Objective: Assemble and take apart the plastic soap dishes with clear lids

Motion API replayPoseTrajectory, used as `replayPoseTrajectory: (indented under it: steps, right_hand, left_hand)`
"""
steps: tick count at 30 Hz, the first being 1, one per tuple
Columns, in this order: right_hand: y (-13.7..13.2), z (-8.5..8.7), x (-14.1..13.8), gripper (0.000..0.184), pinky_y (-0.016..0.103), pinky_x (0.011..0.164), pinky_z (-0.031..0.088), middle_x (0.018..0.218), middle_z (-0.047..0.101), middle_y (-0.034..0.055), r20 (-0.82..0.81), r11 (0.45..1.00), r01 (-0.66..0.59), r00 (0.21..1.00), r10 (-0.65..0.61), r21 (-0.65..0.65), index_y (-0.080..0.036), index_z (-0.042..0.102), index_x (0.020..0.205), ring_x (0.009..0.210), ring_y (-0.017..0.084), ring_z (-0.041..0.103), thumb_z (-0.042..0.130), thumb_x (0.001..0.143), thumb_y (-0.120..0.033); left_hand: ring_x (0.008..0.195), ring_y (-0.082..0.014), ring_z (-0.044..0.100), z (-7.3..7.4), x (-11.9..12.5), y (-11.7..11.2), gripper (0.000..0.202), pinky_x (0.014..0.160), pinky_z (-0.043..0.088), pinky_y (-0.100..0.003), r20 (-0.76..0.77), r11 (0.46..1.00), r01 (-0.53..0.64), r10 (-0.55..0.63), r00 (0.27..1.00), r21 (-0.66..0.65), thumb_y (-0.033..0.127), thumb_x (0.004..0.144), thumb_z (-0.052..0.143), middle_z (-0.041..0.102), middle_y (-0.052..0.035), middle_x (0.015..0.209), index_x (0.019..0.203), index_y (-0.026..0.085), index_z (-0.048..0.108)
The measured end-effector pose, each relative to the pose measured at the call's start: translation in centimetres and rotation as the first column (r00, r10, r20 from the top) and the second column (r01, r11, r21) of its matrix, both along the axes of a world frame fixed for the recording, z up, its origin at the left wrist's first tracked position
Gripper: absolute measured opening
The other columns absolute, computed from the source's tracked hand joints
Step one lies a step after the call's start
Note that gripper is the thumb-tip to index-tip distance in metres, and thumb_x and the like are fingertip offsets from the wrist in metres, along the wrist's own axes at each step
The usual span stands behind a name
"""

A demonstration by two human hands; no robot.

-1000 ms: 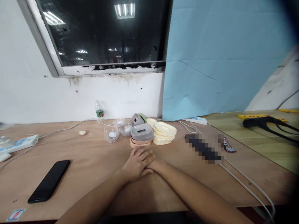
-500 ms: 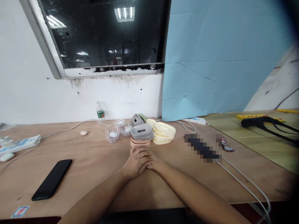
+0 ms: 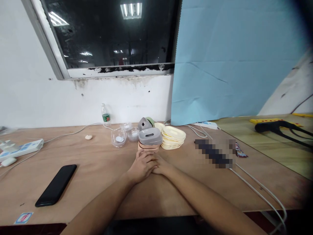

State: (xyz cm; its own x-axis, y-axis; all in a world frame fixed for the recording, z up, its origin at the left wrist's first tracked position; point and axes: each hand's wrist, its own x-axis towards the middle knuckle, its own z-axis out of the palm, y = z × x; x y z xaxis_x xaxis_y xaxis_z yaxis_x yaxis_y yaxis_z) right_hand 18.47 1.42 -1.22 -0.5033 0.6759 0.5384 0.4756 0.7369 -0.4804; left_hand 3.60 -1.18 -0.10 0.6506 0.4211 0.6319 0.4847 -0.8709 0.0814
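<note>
My left hand [image 3: 141, 165] and my right hand [image 3: 163, 169] rest clasped together on the wooden table [image 3: 97, 163], the left one lying over the right, fingers closed around each other with nothing in them. Just beyond the fingertips stands a grey plastic shell [image 3: 150, 136] on top of a few peach-coloured pieces [image 3: 147, 147]. To its right lies a stack of cream-coloured pads [image 3: 173, 137]. Another grey shell [image 3: 144, 123] sits behind it.
Clear plastic cups [image 3: 118, 138] stand left of the stack, a small water bottle [image 3: 105, 115] by the wall. A black phone [image 3: 56, 185] lies at the left, a white power strip [image 3: 22, 148] farther left. White cables [image 3: 259, 192] run along the right. A blue sheet [image 3: 232, 58] hangs behind.
The hands have stayed together; the left fingers have curled tighter over the right hand. The view has shifted slightly.
</note>
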Motion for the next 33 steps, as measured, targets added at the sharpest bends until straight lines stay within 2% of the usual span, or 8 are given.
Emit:
replayPoseTrajectory:
  steps: [6, 10, 13, 15, 18, 22, 27, 33]
  right_hand:
    - [0.2, 1.0, 0.2, 0.023, 0.037, 0.078, 0.052, 0.105, 0.069, 0.0088, 0.195, 0.998, -0.065, 0.979, 0.066, -0.012, -0.021, 0.065, 0.1, 0.094, 0.024, 0.064, 0.055, 0.08, -0.02]
    - [0.3, 1.8, 1.8, 0.015, 0.031, 0.072, 0.049, 0.082, 0.069, 0.0042, 0.142, 0.987, -0.041, 0.99, 0.019, 0.154, -0.022, 0.066, 0.085, 0.076, 0.018, 0.063, 0.051, 0.086, -0.022]
    - [1.3, 2.8, 4.5, 0.012, 0.032, 0.073, 0.047, 0.078, 0.066, 0.0043, -0.19, 0.897, 0.253, 0.962, -0.195, 0.363, -0.022, 0.066, 0.084, 0.075, 0.018, 0.06, 0.053, 0.086, -0.024]
    - [2.4, 3.3, 7.0, 0.012, 0.038, 0.082, 0.046, 0.087, 0.065, 0.0072, -0.418, 0.743, 0.53, 0.833, -0.363, 0.41, -0.021, 0.065, 0.089, 0.087, 0.022, 0.059, 0.055, 0.085, -0.028]
    - [4.3, 3.5, 10.7, 0.029, 0.045, 0.092, 0.041, 0.103, 0.061, 0.0109, -0.461, 0.605, 0.719, 0.69, -0.558, 0.343, -0.018, 0.061, 0.105, 0.101, 0.027, 0.054, 0.057, 0.083, -0.037]
    - [6.2, 2.2, 13.8, 0.054, 0.049, 0.1, 0.033, 0.119, 0.057, 0.0146, -0.314, 0.576, 0.784, 0.621, -0.719, 0.231, -0.017, 0.056, 0.118, 0.115, 0.031, 0.047, 0.059, 0.078, -0.052]
    - [7.4, 0.7, 14.3, 0.065, 0.05, 0.096, 0.037, 0.12, 0.059, 0.0147, -0.148, 0.573, 0.819, 0.566, -0.811, -0.003, -0.018, 0.055, 0.122, 0.112, 0.033, 0.051, 0.062, 0.072, -0.06]
    - [7.3, 1.4, 14.4, 0.057, 0.052, 0.095, 0.039, 0.11, 0.061, 0.0162, -0.383, 0.486, 0.873, 0.462, -0.8, 0.037, -0.015, 0.064, 0.102, 0.107, 0.033, 0.054, 0.063, 0.071, -0.062]
  left_hand:
    - [0.112, -0.0191, 0.053, 0.4, -1.5, 1.1, 0.019, 0.101, 0.025, -0.042, 0.058, 0.994, -0.108, 0.108, 0.992, -0.015, 0.024, 0.093, 0.049, 0.07, -0.0023, 0.107, 0.1, 0.026, 0.067]
    - [0.104, -0.0187, 0.055, 1.2, -2.8, 1.1, 0.02, 0.097, 0.03, -0.04, 0.131, 0.974, -0.219, 0.224, 0.966, -0.05, 0.026, 0.093, 0.049, 0.069, -0.0042, 0.104, 0.106, 0.023, 0.064]
    - [0.103, -0.0209, 0.054, 1.5, -3.5, 1.3, 0.02, 0.095, 0.032, -0.041, 0.125, 0.958, -0.269, 0.28, 0.952, -0.099, 0.029, 0.092, 0.049, 0.067, -0.0056, 0.105, 0.104, 0.021, 0.063]
    - [0.101, -0.0217, 0.054, 1.4, -3.7, 1.5, 0.021, 0.094, 0.033, -0.041, 0.091, 0.949, -0.277, 0.292, 0.952, -0.148, 0.031, 0.092, 0.049, 0.067, -0.0057, 0.104, 0.102, 0.021, 0.064]
    - [0.098, -0.0227, 0.055, 1.0, -3.8, 2.0, 0.022, 0.09, 0.035, -0.041, 0.021, 0.929, -0.285, 0.298, 0.954, -0.235, 0.035, 0.091, 0.05, 0.067, -0.0054, 0.102, 0.103, 0.023, 0.065]
    - [0.1, -0.0239, 0.056, 0.5, -3.6, 2.2, 0.024, 0.087, 0.038, -0.04, -0.043, 0.908, -0.265, 0.265, 0.963, -0.325, 0.038, 0.089, 0.052, 0.067, -0.0058, 0.103, 0.101, 0.022, 0.066]
    - [0.1, -0.0231, 0.059, 0.4, -3.6, 2.1, 0.027, 0.089, 0.041, -0.038, -0.058, 0.898, -0.203, 0.196, 0.979, -0.391, 0.041, 0.089, 0.052, 0.068, -0.0053, 0.105, 0.101, 0.022, 0.067]
    - [0.102, -0.0239, 0.06, 1.1, -3.8, 1.9, 0.034, 0.091, 0.043, -0.039, -0.033, 0.88, -0.203, 0.209, 0.977, -0.429, 0.047, 0.092, 0.046, 0.069, -0.0057, 0.106, 0.103, 0.023, 0.067]
